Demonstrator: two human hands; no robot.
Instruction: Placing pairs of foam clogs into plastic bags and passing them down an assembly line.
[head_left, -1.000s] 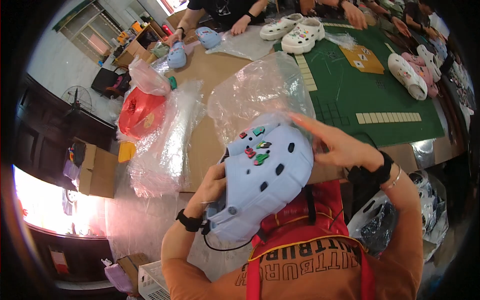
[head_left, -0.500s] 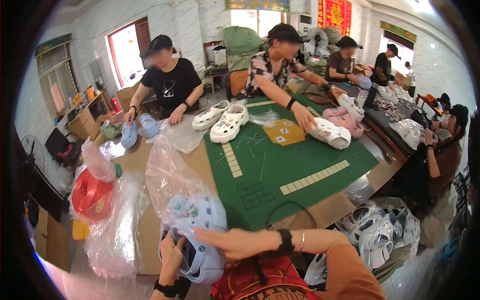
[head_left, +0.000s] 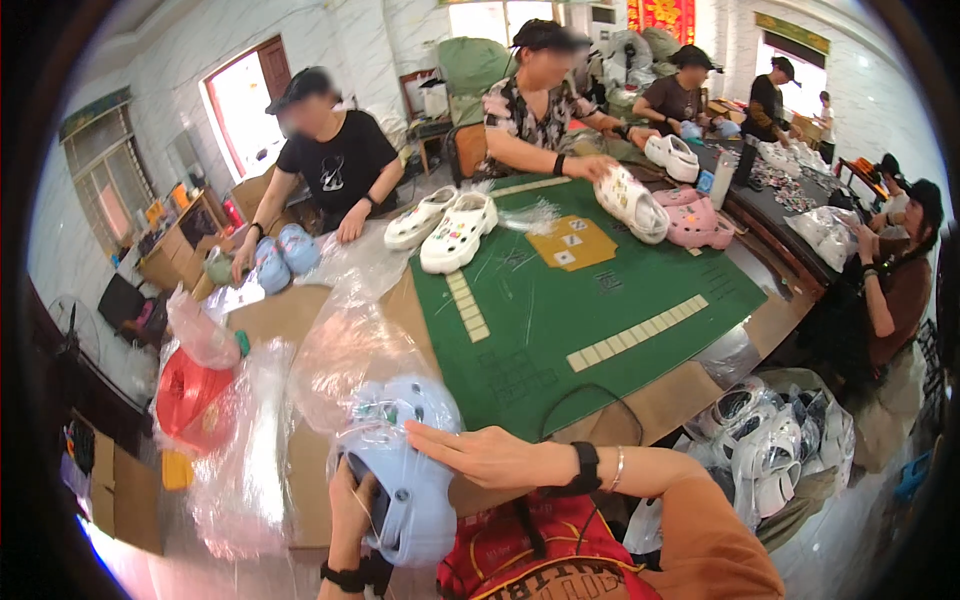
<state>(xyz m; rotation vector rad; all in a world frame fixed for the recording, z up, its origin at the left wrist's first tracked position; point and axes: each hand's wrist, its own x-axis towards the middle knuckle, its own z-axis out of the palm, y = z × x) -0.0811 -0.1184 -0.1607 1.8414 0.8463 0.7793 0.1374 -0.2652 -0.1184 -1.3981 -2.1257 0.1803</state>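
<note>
Light blue clogs [head_left: 420, 500] with small charms on their tops are in front of me at the table's near edge. Their toes lie under or inside a clear plastic bag [head_left: 350, 330] that stretches away over the table; how deep they sit in it I cannot make out. My left hand [head_left: 350, 505] grips the clogs from the left, with its fingers partly hidden at a shoe opening. My right hand [head_left: 490, 455] lies on the upper side of the clogs with its fingers stretched out.
Clear plastic bags [head_left: 245, 470] and a red roll [head_left: 195, 395] lie at the left. White clogs [head_left: 455, 235] stand on the green mat [head_left: 530, 330]; pink clogs [head_left: 695, 220] are farther right. Bagged shoes [head_left: 770, 440] fill a sack at right. Co-workers handle shoes across the table.
My right hand has settled against the clogs, its fingers sharper than before. The clogs have tilted slightly. Across the table, a co-worker has raised a white clog.
</note>
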